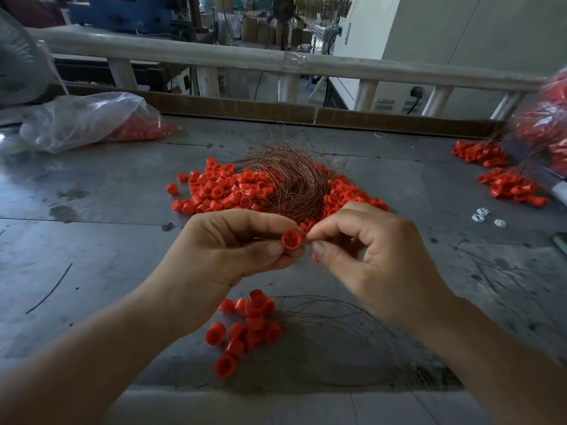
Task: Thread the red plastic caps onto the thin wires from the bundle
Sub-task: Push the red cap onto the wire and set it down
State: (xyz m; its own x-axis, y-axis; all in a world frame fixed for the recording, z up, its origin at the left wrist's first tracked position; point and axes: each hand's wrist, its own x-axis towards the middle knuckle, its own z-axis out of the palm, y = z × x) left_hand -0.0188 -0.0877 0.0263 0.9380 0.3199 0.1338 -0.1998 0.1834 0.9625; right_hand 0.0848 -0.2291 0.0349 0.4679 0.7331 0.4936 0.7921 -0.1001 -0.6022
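My left hand (227,243) pinches a red plastic cap (291,239) between thumb and fingers, its open side facing me. My right hand (368,250) meets it from the right, thumb and forefinger pinched together at the cap's edge; a wire between them is too thin to make out. Behind the hands lies a bundle of thin copper wires (291,176) on a heap of loose red caps (221,188). Near the front edge, several caps on wires (248,326) lie in a cluster, their wires (337,314) curving off to the right.
The grey metal table (107,210) has a raised back rim. A clear plastic bag of red caps (92,121) lies at back left. More caps (503,176) and a full bag (549,127) sit at the right, with small white parts (481,216) nearby. A loose black wire (49,289) lies at left.
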